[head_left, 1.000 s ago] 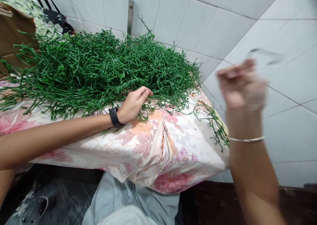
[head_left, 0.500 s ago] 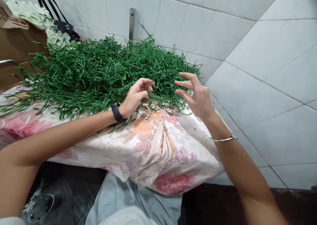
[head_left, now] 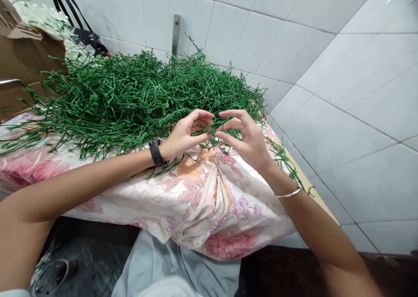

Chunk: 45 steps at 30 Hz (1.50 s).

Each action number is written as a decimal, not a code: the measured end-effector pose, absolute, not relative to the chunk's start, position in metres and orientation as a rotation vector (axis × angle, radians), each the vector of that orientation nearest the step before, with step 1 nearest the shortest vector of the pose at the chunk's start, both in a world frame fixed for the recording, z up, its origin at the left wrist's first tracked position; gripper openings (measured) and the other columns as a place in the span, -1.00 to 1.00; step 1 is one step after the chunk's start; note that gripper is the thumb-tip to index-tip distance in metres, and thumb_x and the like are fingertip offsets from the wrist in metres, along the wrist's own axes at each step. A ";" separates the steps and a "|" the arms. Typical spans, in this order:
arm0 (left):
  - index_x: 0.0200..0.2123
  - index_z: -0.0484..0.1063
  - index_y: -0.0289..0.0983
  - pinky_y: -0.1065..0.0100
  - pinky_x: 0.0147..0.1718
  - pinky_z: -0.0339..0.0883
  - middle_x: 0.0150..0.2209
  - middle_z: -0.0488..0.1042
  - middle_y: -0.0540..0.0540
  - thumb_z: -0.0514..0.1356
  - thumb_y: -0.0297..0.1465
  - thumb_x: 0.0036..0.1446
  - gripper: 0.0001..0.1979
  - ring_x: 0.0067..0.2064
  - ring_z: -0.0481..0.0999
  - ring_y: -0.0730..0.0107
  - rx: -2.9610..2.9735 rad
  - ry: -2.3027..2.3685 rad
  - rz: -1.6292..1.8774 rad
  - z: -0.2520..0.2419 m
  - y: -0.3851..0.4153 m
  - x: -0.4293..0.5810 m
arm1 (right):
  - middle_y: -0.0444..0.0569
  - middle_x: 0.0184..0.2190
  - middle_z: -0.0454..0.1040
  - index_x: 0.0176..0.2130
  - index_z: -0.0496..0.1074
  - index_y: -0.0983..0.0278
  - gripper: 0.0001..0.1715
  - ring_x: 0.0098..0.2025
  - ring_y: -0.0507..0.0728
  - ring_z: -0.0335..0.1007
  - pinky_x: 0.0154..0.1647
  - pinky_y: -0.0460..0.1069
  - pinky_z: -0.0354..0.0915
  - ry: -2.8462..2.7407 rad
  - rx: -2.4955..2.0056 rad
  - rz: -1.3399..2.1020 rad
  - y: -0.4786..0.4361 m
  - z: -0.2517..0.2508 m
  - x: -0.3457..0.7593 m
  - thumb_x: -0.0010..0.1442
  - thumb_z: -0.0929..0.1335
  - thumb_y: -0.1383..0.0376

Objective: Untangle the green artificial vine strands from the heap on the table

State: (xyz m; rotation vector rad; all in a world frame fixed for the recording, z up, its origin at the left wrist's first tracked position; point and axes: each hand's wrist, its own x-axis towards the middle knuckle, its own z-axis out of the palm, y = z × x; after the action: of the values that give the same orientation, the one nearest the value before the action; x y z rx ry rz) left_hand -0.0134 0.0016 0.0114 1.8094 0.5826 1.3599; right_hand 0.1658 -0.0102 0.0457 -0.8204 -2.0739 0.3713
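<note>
While the brown paper bag (head_left: 22, 57) and the white flowers (head_left: 48, 20) sit off at the far left, my eyes are on the heap of green stems (head_left: 124, 92) piled on the floral cloth (head_left: 196, 192) that covers the surface. My left forearm lies along the cloth's front, black wristband (head_left: 156, 153) on the wrist. My left hand (head_left: 183, 136) is at the heap's near fringe, thumb and fingertips pinched together on one thin green strand (head_left: 213, 133). That strand sits right at the front edge of the pile, between my two hands, and its far end is lost in the tangle.

My right hand (head_left: 250, 142) meets the left fingertip to fingertip. As far as I can make out, its thumb and forefinger are closed on the same strand, with the other fingers curled loose above.

To my mind, the thing here is a small, light pinch with both grips close together, so the thin stem does not kink. The left should anchor while the right does the fine work. These stems hook into each other, so I reckon easing along the strand's length beats a tug, which could drag a clump off the cloth.

Further right, a loose trailing sprig (head_left: 284, 157) hangs over the cloth's corner, just beside my right wrist and its bangle (head_left: 287, 194). I judge that a careless forearm could sweep it off. Past that is the white tiled wall (head_left: 342, 92).
</note>
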 end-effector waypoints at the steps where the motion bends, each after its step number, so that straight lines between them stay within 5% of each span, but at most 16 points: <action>1: -0.16 0.26 -0.27 0.39 -0.14 0.30 -0.17 0.34 -0.10 0.24 -0.42 -0.06 -0.64 -0.11 0.36 0.43 1.852 0.613 1.377 0.012 0.001 -0.014 | -0.11 -0.27 0.43 -0.10 0.26 0.21 -0.62 -0.29 0.03 0.43 -0.17 -0.01 0.33 -2.061 -0.813 0.411 -0.010 0.046 0.166 0.06 0.36 0.26; 5: -0.27 0.31 -0.29 0.45 -0.29 0.30 -0.25 0.36 -0.08 0.28 -0.27 -0.09 -0.67 -0.20 0.36 0.45 1.982 0.812 1.488 0.016 -0.002 -0.015 | -0.10 -0.15 0.36 -0.13 0.26 0.20 -0.69 -0.31 -0.01 0.41 -0.25 -0.06 0.35 -2.019 -0.800 0.417 -0.011 0.046 0.166 0.08 0.32 0.36; 9: -0.46 0.36 -0.34 0.49 -0.45 0.24 -0.43 0.37 -0.04 0.25 -0.23 -0.06 -0.74 -0.40 0.33 0.53 2.105 0.892 1.377 0.018 -0.001 -0.016 | -0.15 -0.31 0.39 -0.17 0.22 0.19 -0.69 -0.35 0.01 0.43 -0.35 -0.06 0.35 -2.062 -0.841 0.277 -0.015 0.048 0.166 0.06 0.30 0.44; 16: -0.46 0.39 -0.36 0.48 -0.43 0.16 -0.48 0.36 0.00 0.16 -0.47 -0.02 -0.94 -0.44 0.28 0.56 2.348 0.854 1.262 0.021 -0.008 -0.016 | -0.19 -0.43 0.43 -0.19 0.18 0.16 -0.68 -0.33 0.06 0.42 -0.22 0.02 0.34 -2.293 -0.814 -0.022 -0.016 0.054 0.172 0.07 0.22 0.50; 31: -0.46 0.35 -0.34 0.50 -0.46 0.09 -0.49 0.31 0.01 0.10 -0.41 0.10 -0.86 -0.46 0.24 0.58 2.486 0.759 1.177 0.019 -0.008 -0.022 | -0.19 -0.52 0.28 -0.34 0.15 0.20 -0.80 -0.51 -0.03 0.31 -0.48 -0.06 0.31 -2.218 -0.766 0.627 0.000 0.060 0.194 0.08 0.33 0.29; 40: -0.38 0.35 -0.36 0.48 -0.41 0.15 -0.44 0.31 -0.02 0.09 -0.45 0.12 -0.91 -0.41 0.27 0.54 2.552 0.798 1.324 0.020 -0.008 -0.022 | -0.10 -0.47 0.34 -0.23 0.37 0.30 -0.75 -0.43 -0.03 0.25 -0.41 -0.10 0.17 -2.560 -0.961 0.603 -0.005 0.065 0.187 0.20 0.21 0.23; 45: -0.37 0.34 -0.35 0.47 -0.40 0.18 -0.42 0.32 -0.03 0.09 -0.42 0.13 -0.90 -0.40 0.29 0.53 2.581 0.776 1.323 0.019 -0.004 -0.023 | -0.14 -0.54 0.31 -0.18 0.35 0.31 -0.72 -0.47 -0.04 0.24 -0.43 -0.11 0.19 -2.436 -0.939 0.904 -0.006 0.060 0.187 0.20 0.21 0.20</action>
State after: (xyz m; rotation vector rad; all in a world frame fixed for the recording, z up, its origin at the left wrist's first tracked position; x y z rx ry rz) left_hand -0.0229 -0.0044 0.0194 2.5812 0.7758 1.3229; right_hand 0.1866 -0.0057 0.0600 -0.9387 -2.4363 0.9042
